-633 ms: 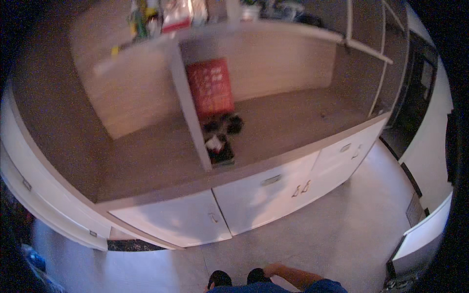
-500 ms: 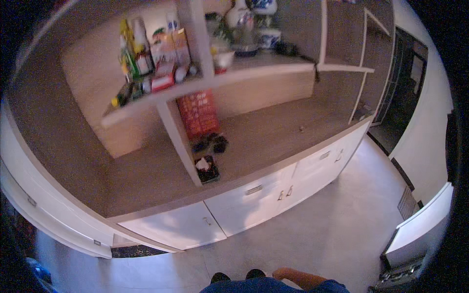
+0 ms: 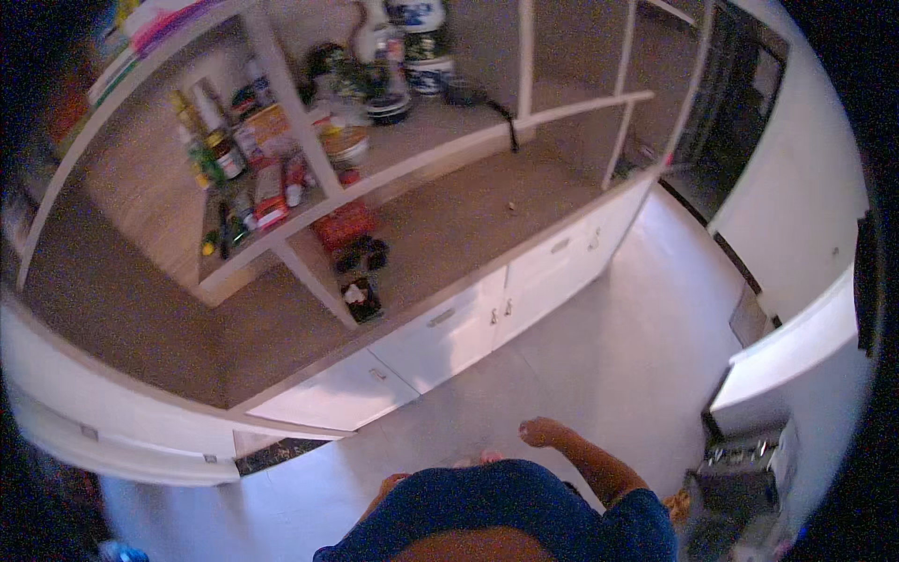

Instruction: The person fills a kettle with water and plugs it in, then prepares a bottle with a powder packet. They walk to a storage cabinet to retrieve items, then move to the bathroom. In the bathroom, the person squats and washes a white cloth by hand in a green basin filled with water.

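My right hand [image 3: 543, 433] hangs in front of my blue shirt [image 3: 506, 515], over the pale floor. Its fingers look curled and it holds nothing. Only a small patch of skin shows of my left hand [image 3: 387, 485] at the shirt's left edge, so I cannot tell its fingers. Both hands are well short of the white cabinet doors [image 3: 440, 330] under the wooden counter [image 3: 468, 220]. On the counter a red box [image 3: 345, 225] leans by the shelf's upright, with small black items [image 3: 361, 298] in front of it.
An upper shelf [image 3: 281, 178] carries several bottles, jars and packets. A lower cabinet front [image 3: 112, 440] juts out at the left. A small stove [image 3: 744, 464] and a white counter edge [image 3: 796, 347] stand at the right. A dark doorway [image 3: 726, 103] lies beyond.
The view has tipped upward and pulled back, bringing the filled upper shelf into sight. My right forearm and hand now reach further into the picture from the lower edge.
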### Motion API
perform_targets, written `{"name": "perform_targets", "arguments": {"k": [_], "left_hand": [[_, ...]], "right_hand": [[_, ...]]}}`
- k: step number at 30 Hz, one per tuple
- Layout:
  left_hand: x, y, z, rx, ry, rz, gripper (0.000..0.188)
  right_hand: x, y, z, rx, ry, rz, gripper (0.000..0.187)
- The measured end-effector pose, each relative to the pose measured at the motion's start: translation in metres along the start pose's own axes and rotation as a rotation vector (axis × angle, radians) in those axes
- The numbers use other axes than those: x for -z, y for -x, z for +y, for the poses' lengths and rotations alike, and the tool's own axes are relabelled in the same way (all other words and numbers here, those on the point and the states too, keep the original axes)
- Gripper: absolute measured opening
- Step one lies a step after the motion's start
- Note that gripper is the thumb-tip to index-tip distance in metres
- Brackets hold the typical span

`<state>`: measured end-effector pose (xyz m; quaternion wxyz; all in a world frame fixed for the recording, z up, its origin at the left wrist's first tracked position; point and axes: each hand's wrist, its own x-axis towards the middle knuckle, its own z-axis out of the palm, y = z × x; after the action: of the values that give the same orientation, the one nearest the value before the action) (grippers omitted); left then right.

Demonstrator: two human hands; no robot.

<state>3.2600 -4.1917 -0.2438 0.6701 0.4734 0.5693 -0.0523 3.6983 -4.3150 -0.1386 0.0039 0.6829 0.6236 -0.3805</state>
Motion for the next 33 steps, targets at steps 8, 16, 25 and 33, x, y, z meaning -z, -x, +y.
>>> {"name": "perform_targets", "arguments": {"k": [8, 16, 25, 33], "left_hand": [[0.034, -0.017, 0.013, 0.137, -0.134, -0.093, 0.036], [-0.037, -0.084, 0.146, 0.017, -0.224, -0.119, 0.033], [-0.275, -0.136, 0.275, -0.004, -0.348, -0.295, 0.029], [-0.384, -0.158, 0.362, 0.040, -0.429, -0.252, 0.025]], "right_hand": [[-0.105, 0.081, 0.139, -0.114, 0.023, 0.028, 0.022], [-0.177, 0.241, 0.189, -1.218, -1.181, 0.073, 0.020], [-0.220, 0.333, 0.327, -1.174, -1.336, 0.152, 0.026], [-0.071, 0.305, 0.459, -1.031, -1.066, 0.221, 0.020]]}}
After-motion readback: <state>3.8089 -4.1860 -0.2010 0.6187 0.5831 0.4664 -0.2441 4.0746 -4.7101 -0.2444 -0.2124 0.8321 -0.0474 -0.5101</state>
